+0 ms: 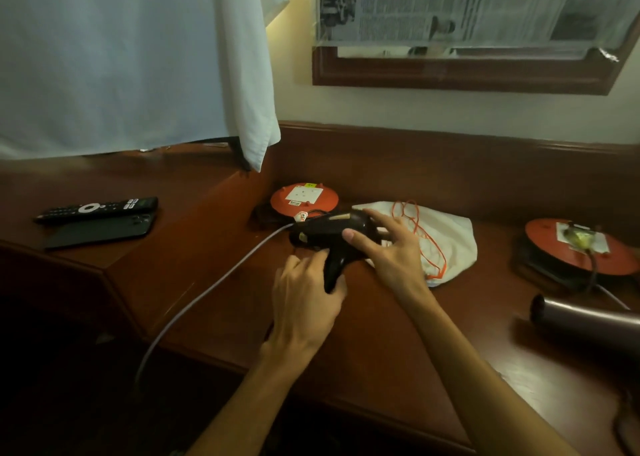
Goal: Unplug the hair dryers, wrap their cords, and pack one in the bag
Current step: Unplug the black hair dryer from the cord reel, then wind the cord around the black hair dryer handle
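A black hair dryer (320,235) lies on the wooden desk (363,320) in front of an orange cord reel (304,198). My left hand (306,299) grips its handle. My right hand (388,244) holds the dryer's body, thumb on its side. A pale cord (214,282) runs from near the dryer off the desk's front edge to the left. Behind my right hand lies a white drawstring bag (450,241) with an orange string. A second, grey-brown hair dryer (585,317) rests at the right, its cord leading to a second orange reel (575,246) where a plug sits in the socket.
A TV remote (97,209) and a dark phone (100,230) lie on the raised left part of the desk. A white cloth (138,60) hangs over something at the back left. A wood-framed mirror (464,71) covered with newspaper is on the wall.
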Motion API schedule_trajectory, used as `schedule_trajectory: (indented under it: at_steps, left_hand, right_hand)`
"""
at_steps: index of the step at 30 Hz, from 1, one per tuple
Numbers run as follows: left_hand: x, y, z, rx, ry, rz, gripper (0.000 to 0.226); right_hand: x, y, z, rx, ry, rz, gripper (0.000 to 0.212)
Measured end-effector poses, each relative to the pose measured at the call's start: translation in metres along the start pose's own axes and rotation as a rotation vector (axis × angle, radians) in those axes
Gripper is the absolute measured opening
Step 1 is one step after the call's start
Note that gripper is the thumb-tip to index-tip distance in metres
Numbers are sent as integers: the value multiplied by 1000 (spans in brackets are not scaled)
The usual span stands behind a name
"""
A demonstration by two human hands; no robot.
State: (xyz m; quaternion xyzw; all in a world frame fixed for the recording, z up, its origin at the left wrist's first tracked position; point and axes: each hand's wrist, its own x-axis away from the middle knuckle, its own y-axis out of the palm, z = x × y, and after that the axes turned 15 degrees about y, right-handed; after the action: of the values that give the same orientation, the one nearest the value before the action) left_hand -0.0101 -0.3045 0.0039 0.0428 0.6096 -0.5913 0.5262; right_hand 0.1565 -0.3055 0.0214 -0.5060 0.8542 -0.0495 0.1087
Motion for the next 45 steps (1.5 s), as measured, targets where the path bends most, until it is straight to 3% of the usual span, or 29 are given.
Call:
schedule_trajectory:
  at_steps: [4, 7, 10, 15, 21, 25, 29, 31, 34, 36, 40, 42, 45]
  left_hand:
    - [-29, -15, 24, 123, 70, 174, 42]
    - [-56, -26, 39, 418, -50, 260, 33]
    - [-83, -17, 42, 709, -192, 306, 28]
    - [-110, 19, 36, 1362, -590, 150, 37]
    - [-111, 40, 37, 1709, -633, -15, 42]
    - [-113, 45, 20, 1670, -521, -123, 52]
    - [-115, 50, 15, 1441, -432, -184, 70]
    - [-114, 59, 13, 1402, -476, -128, 60]
    - [-107, 70, 13, 1474, -576, -76, 34]
    - [-102, 76, 12, 1467, -607, -99, 31]
    - [-100, 78, 12, 1430, -675, -103, 33]
    - [-92, 76, 15, 1350, -678, -188, 36]
    - [-65, 80, 30, 1261, -504, -478, 38]
  right_hand:
    - [2, -29, -35, -83, -90, 53, 63]
    - [7, -41, -45, -144, -93, 96, 59]
    - [26, -52, -36, -133, -57, 166, 35]
    - [58, -46, -14, -79, 110, -73, 41]
    - [46, -52, -6, -168, 234, -253, 28]
    - [38, -57, 9, -101, 237, -148, 24]
    - [29, -66, 36, 169, 174, 68, 23]
    - [22, -70, 45, 279, 113, 122, 34]
    - [13, -79, 33, 275, 93, -43, 36]
    - [4, -80, 22, 284, 132, -187, 45]
    - [-12, -76, 19, 355, 73, -206, 35]
    - [-15, -77, 19, 313, 61, -194, 27]
    - [-22, -79, 20, 298, 23, -169, 25]
